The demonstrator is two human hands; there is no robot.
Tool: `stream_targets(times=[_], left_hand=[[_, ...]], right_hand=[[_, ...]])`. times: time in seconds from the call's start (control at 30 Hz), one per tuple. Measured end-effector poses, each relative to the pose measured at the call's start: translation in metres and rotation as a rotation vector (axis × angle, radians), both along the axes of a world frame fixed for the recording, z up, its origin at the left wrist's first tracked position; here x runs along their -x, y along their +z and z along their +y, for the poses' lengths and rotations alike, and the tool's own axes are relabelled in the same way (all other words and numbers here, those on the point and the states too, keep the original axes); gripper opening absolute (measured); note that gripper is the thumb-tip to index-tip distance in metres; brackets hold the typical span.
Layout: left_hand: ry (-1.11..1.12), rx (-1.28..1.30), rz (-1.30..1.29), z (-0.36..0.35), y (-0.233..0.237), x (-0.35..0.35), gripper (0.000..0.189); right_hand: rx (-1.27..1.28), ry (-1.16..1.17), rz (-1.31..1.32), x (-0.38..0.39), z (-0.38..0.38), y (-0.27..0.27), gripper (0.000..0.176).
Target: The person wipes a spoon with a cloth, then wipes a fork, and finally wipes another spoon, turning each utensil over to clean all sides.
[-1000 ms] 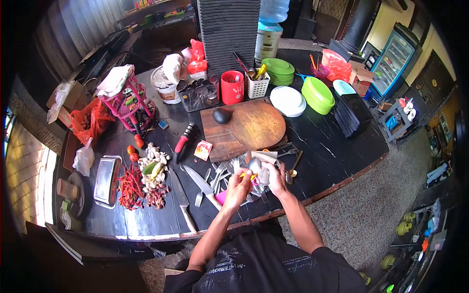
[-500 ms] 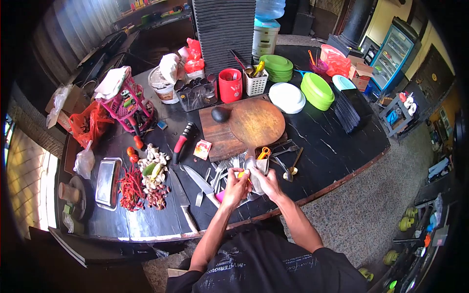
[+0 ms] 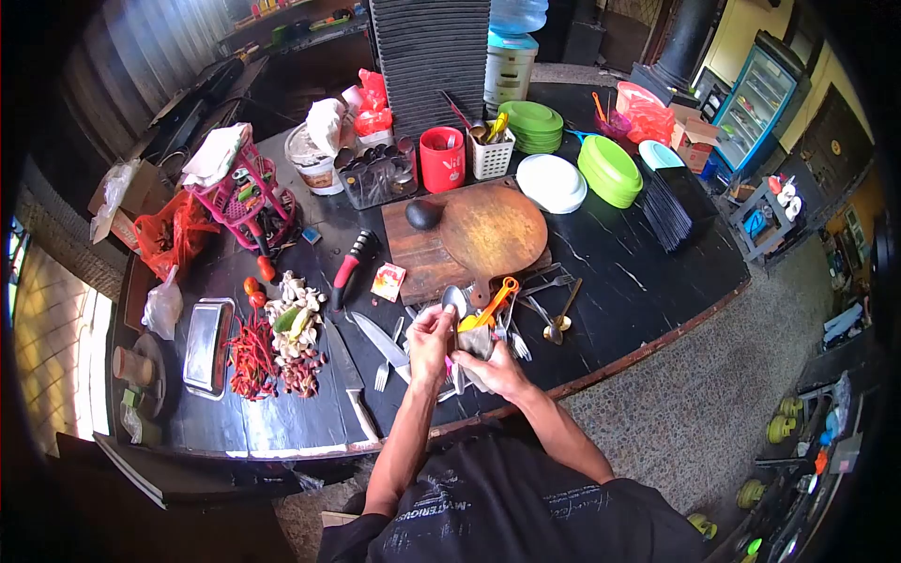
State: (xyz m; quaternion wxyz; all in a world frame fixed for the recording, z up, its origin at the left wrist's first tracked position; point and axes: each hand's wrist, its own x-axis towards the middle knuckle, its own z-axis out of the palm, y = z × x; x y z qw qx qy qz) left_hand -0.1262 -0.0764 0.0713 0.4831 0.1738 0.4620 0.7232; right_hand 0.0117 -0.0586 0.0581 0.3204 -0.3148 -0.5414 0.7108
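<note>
My left hand (image 3: 431, 343) is closed around the handle of a metal spoon (image 3: 454, 299), its bowl pointing up and away from me. Just to the right, my right hand (image 3: 497, 369) grips a grey cloth (image 3: 477, 342) close to the spoon's handle; the contact between them is partly hidden. Beyond the cloth lies an orange and yellow utensil (image 3: 499, 302). Forks and other cutlery (image 3: 521, 343) are scattered around and under both hands. A large knife (image 3: 383, 343) lies to the left of my left hand.
A round wooden board (image 3: 496, 235) on a rectangular one sits ahead. Chillies (image 3: 251, 361), garlic (image 3: 293, 305) and another knife (image 3: 352, 380) lie left. Farther back stand a red container (image 3: 442, 161), a white basket (image 3: 493, 158) and green plates (image 3: 610, 174). The table edge (image 3: 601, 376) is near me.
My left hand has moved left, and the spoon's bowl now shows beyond it. The cloth in my right hand has shifted down and left. The orange and yellow utensil is more exposed.
</note>
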Motion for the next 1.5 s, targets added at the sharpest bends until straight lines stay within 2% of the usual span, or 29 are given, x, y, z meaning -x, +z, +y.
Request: stream_targets(times=[0.1, 0.2, 0.3, 0.37, 0.47, 0.57, 0.6, 0.63, 0.7, 0.77, 0.87, 1.03, 1.1, 1.17, 1.23, 1.37, 1.43, 1.5], left_hand=[[-0.011, 0.034, 0.055, 0.000, 0.004, 0.014, 0.008], [0.024, 0.024, 0.118, 0.002, 0.003, 0.027, 0.013], [0.086, 0.066, 0.175, 0.004, 0.007, 0.033, 0.017], [0.063, 0.058, 0.273, 0.002, 0.007, 0.037, 0.020], [0.099, 0.036, 0.270, -0.003, 0.008, 0.046, 0.021], [0.175, 0.005, 0.281, -0.006, 0.011, 0.055, 0.022], [0.155, 0.008, 0.319, -0.007, 0.014, 0.053, 0.023], [0.134, 0.012, 0.357, -0.008, 0.017, 0.050, 0.024], [0.114, 0.035, 0.443, -0.005, 0.021, 0.033, 0.026], [0.036, 0.014, 0.475, -0.001, 0.012, 0.020, 0.028], [0.009, 0.002, 0.465, 0.003, 0.021, 0.006, 0.029], [0.011, -0.015, 0.415, 0.001, 0.027, 0.012, 0.026], [0.101, -0.016, 0.402, 0.001, 0.033, 0.015, 0.025], [0.093, -0.018, 0.415, 0.003, 0.023, 0.026, 0.024], [0.076, -0.068, 0.351, 0.002, 0.025, 0.028, 0.024], [0.091, -0.018, 0.350, 0.000, 0.024, 0.031, 0.024], [0.132, -0.026, 0.385, 0.000, 0.023, 0.032, 0.023], [0.130, -0.060, 0.335, -0.001, 0.029, 0.031, 0.022]], right_hand=[[-0.031, 0.014, -0.071, -0.006, 0.001, 0.004, 0.022], [-0.091, 0.063, -0.299, -0.015, -0.004, 0.022, 0.022], [0.003, 0.137, -0.175, -0.022, -0.010, 0.027, 0.026], [-0.021, 0.143, -0.194, -0.030, -0.010, 0.025, 0.028], [-0.069, 0.258, -0.290, -0.048, -0.002, 0.034, 0.034], [-0.107, 0.169, -0.266, -0.062, 0.011, 0.027, 0.030], [-0.182, 0.130, -0.143, -0.059, 0.017, 0.025, 0.025], [-0.168, 0.022, -0.135, -0.057, 0.019, 0.027, 0.022], [-0.306, -0.130, -0.020, -0.045, 0.026, 0.017, 0.022], [-0.784, -0.220, -0.108, -0.030, 0.032, 0.040, 0.037], [-0.977, -0.115, -0.321, -0.019, 0.027, 0.064, 0.042], [-1.044, -0.036, -0.282, -0.024, 0.021, 0.068, 0.045], [-1.043, 0.010, -0.266, -0.026, 0.015, 0.070, 0.044], [-1.120, 0.064, -0.258, -0.029, 0.006, 0.070, 0.042], [-1.112, 0.067, -0.266, -0.034, 0.004, 0.070, 0.040], [-0.706, 0.200, -0.098, -0.048, 0.014, 0.052, 0.031], [-0.606, 0.261, -0.005, -0.056, 0.025, 0.036, 0.024], [-0.438, 0.011, 0.166, -0.052, 0.028, 0.014, 0.022]])
